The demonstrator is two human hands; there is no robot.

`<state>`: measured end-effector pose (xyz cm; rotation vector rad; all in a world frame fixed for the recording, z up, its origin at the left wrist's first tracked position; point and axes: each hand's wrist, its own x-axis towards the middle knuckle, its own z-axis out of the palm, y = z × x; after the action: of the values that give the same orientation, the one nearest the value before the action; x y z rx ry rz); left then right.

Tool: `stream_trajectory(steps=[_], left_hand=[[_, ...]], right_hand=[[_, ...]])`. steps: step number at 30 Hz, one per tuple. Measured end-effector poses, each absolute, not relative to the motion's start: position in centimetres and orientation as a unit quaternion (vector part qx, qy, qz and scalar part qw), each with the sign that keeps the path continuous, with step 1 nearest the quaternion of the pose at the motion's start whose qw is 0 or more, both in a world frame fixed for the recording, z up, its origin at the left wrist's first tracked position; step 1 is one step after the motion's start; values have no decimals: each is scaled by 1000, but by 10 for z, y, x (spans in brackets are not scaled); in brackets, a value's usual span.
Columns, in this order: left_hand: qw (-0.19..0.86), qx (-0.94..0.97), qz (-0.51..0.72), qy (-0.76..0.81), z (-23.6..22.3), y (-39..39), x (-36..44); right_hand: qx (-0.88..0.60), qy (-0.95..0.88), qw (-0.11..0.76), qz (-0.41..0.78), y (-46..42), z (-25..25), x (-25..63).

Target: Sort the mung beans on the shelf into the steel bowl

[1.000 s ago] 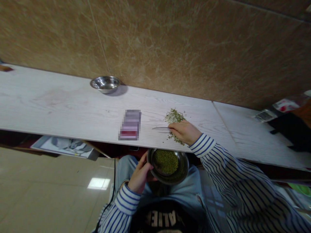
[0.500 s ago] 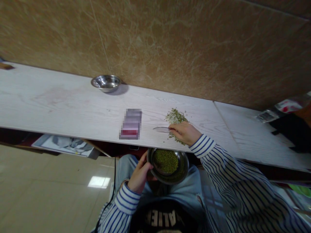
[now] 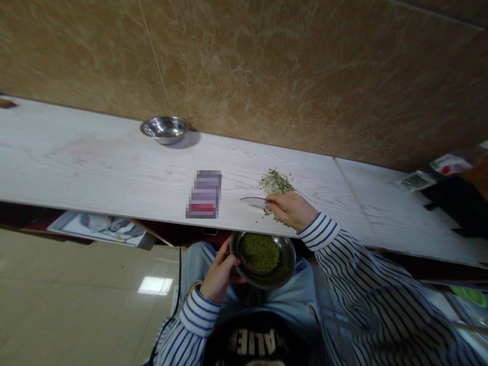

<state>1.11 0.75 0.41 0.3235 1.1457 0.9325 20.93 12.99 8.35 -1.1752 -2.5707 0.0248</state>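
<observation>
My left hand (image 3: 218,274) is closed on the left rim of a steel bowl (image 3: 286,272), just below the counter's front edge and above my lap. The bowl holds a heap of small green mung beans (image 3: 263,251). Over the counter, my right hand (image 3: 293,208) pinches a thin, curved, pale utensil (image 3: 254,202); its exact kind is unclear. The utensil's free end points left, close to the white surface. Loose mung beans (image 3: 276,180) lie scattered beyond my right hand, with a few more under and below it.
A second steel bowl (image 3: 164,130) stands at the back by the marbled wall (image 3: 244,71). On the white counter (image 3: 95,168) lies a blurred-out phone-like object (image 3: 205,194). Black items and clear packets (image 3: 419,180) sit at the right end. An open drawer (image 3: 99,226) juts out below left.
The view has shifted very slightly. My right hand and the utensil have barely moved against the counter, and my left hand keeps its hold on the bowl.
</observation>
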Motion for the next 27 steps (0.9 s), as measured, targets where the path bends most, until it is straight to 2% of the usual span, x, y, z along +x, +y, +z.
stream_trajectory(steps=[16, 27], left_hand=[[727, 155, 421, 520, 3, 8, 12], [729, 156, 408, 527, 2, 8, 12]], right_hand=[[-556, -798, 213, 90, 111, 73, 211], [-646, -722, 232, 86, 89, 72, 212]])
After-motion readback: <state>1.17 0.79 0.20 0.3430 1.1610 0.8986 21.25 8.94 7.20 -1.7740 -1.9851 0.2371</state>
